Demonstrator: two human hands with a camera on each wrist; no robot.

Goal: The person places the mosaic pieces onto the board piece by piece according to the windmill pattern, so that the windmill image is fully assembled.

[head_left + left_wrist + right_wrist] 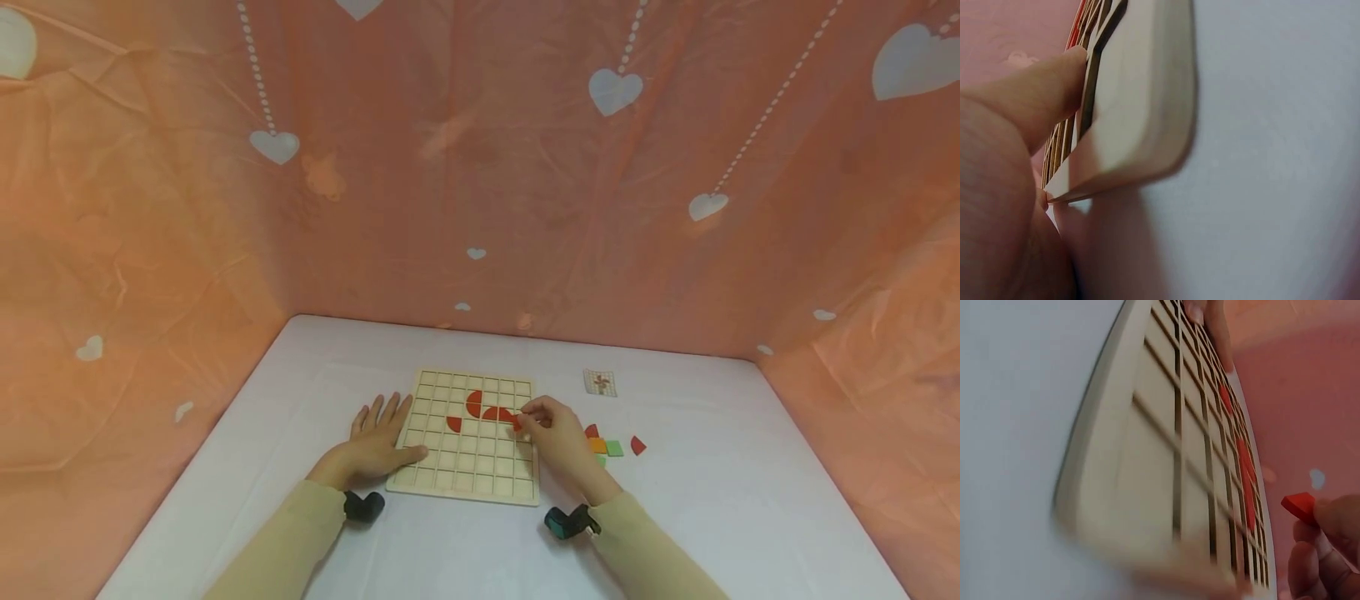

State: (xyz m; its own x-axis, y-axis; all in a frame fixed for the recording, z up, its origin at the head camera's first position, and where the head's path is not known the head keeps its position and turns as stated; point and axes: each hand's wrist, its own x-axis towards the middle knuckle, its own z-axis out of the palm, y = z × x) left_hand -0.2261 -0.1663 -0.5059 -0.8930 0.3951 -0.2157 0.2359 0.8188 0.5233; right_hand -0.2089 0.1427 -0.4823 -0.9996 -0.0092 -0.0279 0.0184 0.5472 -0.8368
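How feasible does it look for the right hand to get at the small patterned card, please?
Probably yes: the patterned card lies uncovered on the white table beyond the right hand, with nothing visible between them. That hand pinches a red piece, though, which might need setting down first.

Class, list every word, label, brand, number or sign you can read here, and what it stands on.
No word, label, brand or number can be read in any view.
Small card: grid with a reddish pattern; too small to tell whether it bears writing.
Wall cloth: white hearts and dots, no lettering seen.
Board and the red piece in the right hand: no lettering seen.
Black wrist cameras: too small to read any mark.
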